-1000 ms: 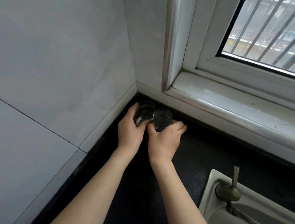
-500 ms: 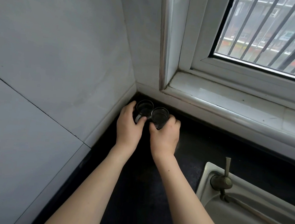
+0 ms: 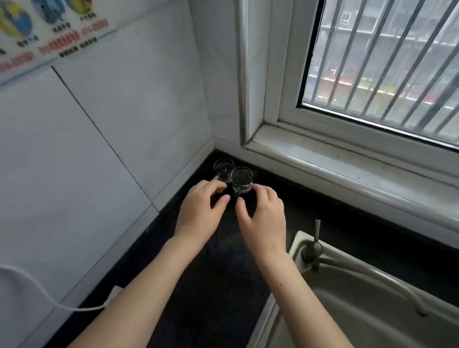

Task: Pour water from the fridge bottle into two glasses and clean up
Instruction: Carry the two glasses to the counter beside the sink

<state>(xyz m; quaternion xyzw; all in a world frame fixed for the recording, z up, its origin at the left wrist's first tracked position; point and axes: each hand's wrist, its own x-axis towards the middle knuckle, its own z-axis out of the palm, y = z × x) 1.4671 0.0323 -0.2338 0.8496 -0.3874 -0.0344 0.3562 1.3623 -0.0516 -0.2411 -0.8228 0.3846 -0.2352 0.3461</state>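
two glasses are seen standing upright in the far left corner of a dark counter point(image 3: 208, 300), where a tiled wall meets a window sill. the left glass point(image 3: 223, 168) sits nearest the wall; the right glass point(image 3: 241, 179) is set just beside it, the two apparently touching, and clear water is visible in both. the left hand point(image 3: 199, 212) is held just short of the glasses, fingers loosely curved and spread, with nothing gripped; whether its fingertips touch the base of the left glass cannot be told. the right hand point(image 3: 263, 220) is likewise held relaxed and parted, empty, its fingertips close by the near side of the right glass. both glasses lie just beyond the fingertips, between the hands and the corner. a steel sink point(image 3: 376, 333) with a tap point(image 3: 313, 247) is set into the counter's right side. a white cable point(image 3: 24, 282) is trailed along the left wall, beneath a poster point(image 3: 26, 13).
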